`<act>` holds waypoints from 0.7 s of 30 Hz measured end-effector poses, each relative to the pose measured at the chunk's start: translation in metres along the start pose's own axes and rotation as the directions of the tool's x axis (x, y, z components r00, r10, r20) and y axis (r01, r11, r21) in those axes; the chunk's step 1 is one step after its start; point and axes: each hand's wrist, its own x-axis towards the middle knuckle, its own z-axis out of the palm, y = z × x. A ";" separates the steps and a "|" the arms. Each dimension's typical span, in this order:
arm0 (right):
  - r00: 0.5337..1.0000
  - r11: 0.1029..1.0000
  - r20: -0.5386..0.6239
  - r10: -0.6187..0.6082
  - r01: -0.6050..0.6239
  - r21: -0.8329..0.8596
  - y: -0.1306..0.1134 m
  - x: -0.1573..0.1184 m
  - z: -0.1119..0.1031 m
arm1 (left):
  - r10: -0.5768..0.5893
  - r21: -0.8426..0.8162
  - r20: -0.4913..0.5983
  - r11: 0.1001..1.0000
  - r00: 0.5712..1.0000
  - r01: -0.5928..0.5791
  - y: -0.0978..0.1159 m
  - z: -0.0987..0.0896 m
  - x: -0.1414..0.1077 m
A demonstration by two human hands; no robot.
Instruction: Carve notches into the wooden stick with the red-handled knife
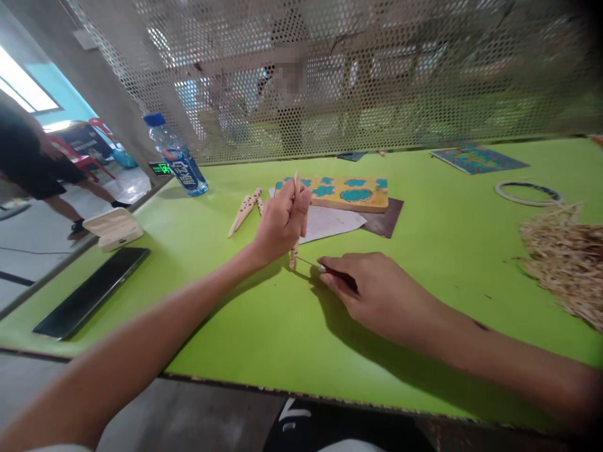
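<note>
My left hand (281, 220) is closed around a pale carved wooden piece (294, 256), held upright. Its thin top end pokes out above my fingers and its notched lower end shows beneath them. In my right hand (377, 289) I grip a thin-shafted hand tool (322, 268) with a dark reddish handle and a metal collar. The slim shaft points left and its tip is at the lower end of the wooden piece; whether it touches is too small to tell. Left of my left hand, similar pale wooden pieces (245, 210) with holes lie on the green table (226, 339).
Behind my left hand are a yellow board with teal patches (348, 193), white paper (330, 223) and a brown sheet (387, 218). A water bottle (181, 163), white case (115, 227) and phone (94, 292) stand left. Wood shavings (565, 257) and a ring (527, 193) lie right.
</note>
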 end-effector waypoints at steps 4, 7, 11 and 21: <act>1.000 0.999 -0.020 0.009 -0.010 -0.038 -0.002 0.000 0.001 | 0.023 0.010 -0.066 1.000 0.998 -0.022 -0.001 0.001 -0.003; 1.000 0.998 -0.006 0.015 -0.015 -0.055 -0.001 0.002 0.001 | 0.040 0.004 -0.110 0.999 0.993 -0.040 -0.001 0.003 -0.005; 1.000 0.988 0.018 0.011 -0.008 -0.152 -0.006 0.005 0.000 | 0.062 0.005 -0.155 0.998 0.986 -0.062 0.002 0.008 -0.007; 0.999 0.844 0.004 -0.044 0.039 -0.534 -0.022 -0.008 0.005 | -0.064 -0.008 -0.176 0.998 0.982 0.063 0.002 0.007 -0.008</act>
